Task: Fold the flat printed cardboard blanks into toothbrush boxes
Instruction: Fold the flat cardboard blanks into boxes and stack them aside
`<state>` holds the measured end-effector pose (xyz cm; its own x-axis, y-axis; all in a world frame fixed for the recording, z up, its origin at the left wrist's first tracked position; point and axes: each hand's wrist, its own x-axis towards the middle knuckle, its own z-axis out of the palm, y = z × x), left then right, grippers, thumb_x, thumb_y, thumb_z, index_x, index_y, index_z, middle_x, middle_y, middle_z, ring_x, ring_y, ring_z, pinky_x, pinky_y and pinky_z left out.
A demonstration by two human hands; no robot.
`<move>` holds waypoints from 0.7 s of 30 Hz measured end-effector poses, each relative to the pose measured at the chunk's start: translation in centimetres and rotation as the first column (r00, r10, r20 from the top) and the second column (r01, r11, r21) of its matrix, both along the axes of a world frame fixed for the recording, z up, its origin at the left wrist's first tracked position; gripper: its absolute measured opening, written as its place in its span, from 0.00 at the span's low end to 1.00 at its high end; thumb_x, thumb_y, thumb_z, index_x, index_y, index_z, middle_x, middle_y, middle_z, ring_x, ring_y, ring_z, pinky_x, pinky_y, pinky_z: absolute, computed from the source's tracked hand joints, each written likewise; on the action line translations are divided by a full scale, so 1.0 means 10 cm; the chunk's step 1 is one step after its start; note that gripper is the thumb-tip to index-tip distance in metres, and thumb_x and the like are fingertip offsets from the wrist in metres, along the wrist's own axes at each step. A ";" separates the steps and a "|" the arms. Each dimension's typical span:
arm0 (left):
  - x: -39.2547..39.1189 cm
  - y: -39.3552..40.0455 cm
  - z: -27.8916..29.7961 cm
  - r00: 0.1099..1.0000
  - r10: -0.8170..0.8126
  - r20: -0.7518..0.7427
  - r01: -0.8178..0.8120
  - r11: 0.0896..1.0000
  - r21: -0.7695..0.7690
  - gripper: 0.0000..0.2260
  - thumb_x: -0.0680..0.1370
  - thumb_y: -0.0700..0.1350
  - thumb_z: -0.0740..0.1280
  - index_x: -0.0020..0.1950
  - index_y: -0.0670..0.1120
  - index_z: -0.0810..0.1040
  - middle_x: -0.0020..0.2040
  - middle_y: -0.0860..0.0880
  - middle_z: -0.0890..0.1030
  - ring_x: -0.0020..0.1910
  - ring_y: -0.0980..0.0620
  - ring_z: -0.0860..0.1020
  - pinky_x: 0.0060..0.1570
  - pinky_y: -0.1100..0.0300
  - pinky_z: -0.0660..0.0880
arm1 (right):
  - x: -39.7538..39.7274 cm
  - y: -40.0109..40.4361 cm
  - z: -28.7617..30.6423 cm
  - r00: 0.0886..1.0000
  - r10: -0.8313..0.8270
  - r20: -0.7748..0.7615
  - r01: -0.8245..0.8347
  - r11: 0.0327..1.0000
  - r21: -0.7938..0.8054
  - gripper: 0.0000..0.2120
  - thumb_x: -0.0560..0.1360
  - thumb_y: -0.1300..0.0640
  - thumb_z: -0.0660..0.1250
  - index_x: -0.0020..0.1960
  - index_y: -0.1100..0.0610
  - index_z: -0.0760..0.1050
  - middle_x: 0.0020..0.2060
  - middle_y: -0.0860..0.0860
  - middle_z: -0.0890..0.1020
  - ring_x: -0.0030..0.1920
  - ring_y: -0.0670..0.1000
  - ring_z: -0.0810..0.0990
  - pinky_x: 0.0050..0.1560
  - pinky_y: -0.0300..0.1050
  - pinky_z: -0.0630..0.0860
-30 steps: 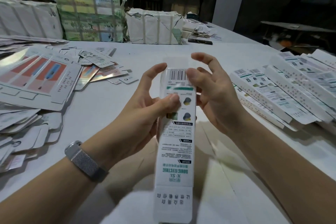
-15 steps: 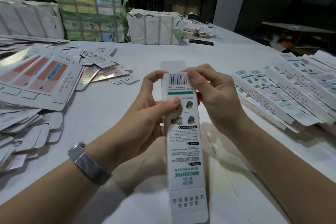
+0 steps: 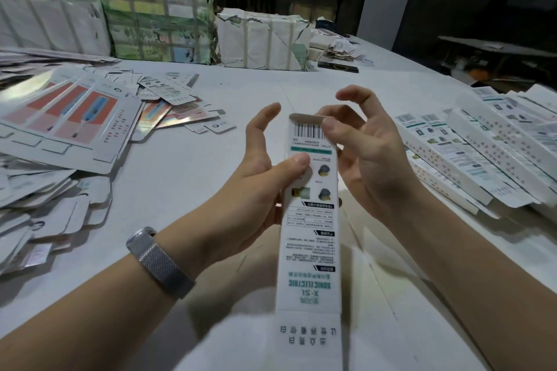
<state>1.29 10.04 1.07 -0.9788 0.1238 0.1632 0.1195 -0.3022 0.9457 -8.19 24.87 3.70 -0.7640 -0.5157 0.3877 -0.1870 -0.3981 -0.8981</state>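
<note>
Toothbrush box (image 3: pixel 309 238) upright-ish above tabletop (image 3: pixel 187 178), centre, near flap open. Left hand (image 3: pixel 256 187) grips box mid-length, thumb on printed face, forefinger straight. Right hand (image 3: pixel 366 156) pinches far end at barcode, thumb pressing top flap; other fingers (image 3: pixel 357 96) spread. Folded boxes (image 3: pixel 482 156) right; flat blanks (image 3: pixel 60 126) left.

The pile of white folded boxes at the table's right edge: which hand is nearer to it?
Right. The right hand is beside the pile of boxes; the left hand is beyond the held box.
</note>
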 end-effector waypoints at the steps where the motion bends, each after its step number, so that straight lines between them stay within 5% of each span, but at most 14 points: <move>1: 0.00 0.00 0.00 1.000 -0.004 0.000 0.004 1.000 0.003 0.28 0.80 0.47 0.64 0.67 0.75 0.55 0.59 0.41 0.83 0.55 0.32 0.81 0.47 0.44 0.81 | 0.00 0.00 0.00 1.000 -0.004 -0.001 0.004 1.000 0.014 0.12 0.73 0.64 0.66 0.53 0.54 0.71 0.42 0.51 0.78 0.47 0.55 0.81 0.49 0.51 0.79; 4: 0.00 -0.01 -0.01 1.000 -0.012 0.001 0.012 1.000 -0.019 0.27 0.79 0.48 0.63 0.66 0.75 0.56 0.56 0.39 0.84 0.53 0.31 0.82 0.44 0.47 0.80 | -0.01 0.01 0.03 0.999 0.001 0.040 -0.004 0.998 0.058 0.03 0.74 0.58 0.65 0.47 0.56 0.72 0.40 0.52 0.75 0.45 0.53 0.79 0.46 0.47 0.77; 7: 0.00 0.01 -0.03 1.000 -0.013 -0.028 0.012 0.998 -0.058 0.25 0.79 0.48 0.62 0.67 0.73 0.57 0.54 0.39 0.84 0.48 0.35 0.83 0.41 0.49 0.81 | -0.04 0.02 0.04 0.998 0.005 0.064 -0.016 0.985 0.170 0.10 0.74 0.51 0.64 0.42 0.58 0.71 0.37 0.53 0.75 0.41 0.51 0.78 0.43 0.46 0.76; 14: 0.01 0.00 -0.03 0.999 0.011 -0.043 -0.017 0.989 -0.144 0.23 0.78 0.50 0.62 0.65 0.74 0.58 0.50 0.39 0.85 0.43 0.37 0.83 0.44 0.43 0.82 | -0.07 0.04 0.06 0.996 0.039 0.084 -0.062 0.958 0.281 0.07 0.71 0.59 0.68 0.43 0.56 0.85 0.38 0.56 0.83 0.40 0.53 0.83 0.39 0.47 0.82; 21: 0.02 0.00 -0.01 0.999 -0.011 -0.045 0.005 0.990 -0.140 0.23 0.78 0.50 0.61 0.68 0.69 0.59 0.50 0.41 0.85 0.42 0.39 0.83 0.38 0.50 0.81 | -0.06 0.04 0.05 0.995 -0.096 -0.013 0.097 0.966 0.239 0.06 0.71 0.60 0.68 0.36 0.56 0.81 0.33 0.54 0.83 0.37 0.53 0.80 0.42 0.48 0.73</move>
<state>1.51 10.07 0.97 -0.9697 0.1561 0.1881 0.1615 -0.1686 0.9724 -8.79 25.30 4.18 -0.8143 -0.5172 0.2634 -0.2152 -0.1524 -0.9646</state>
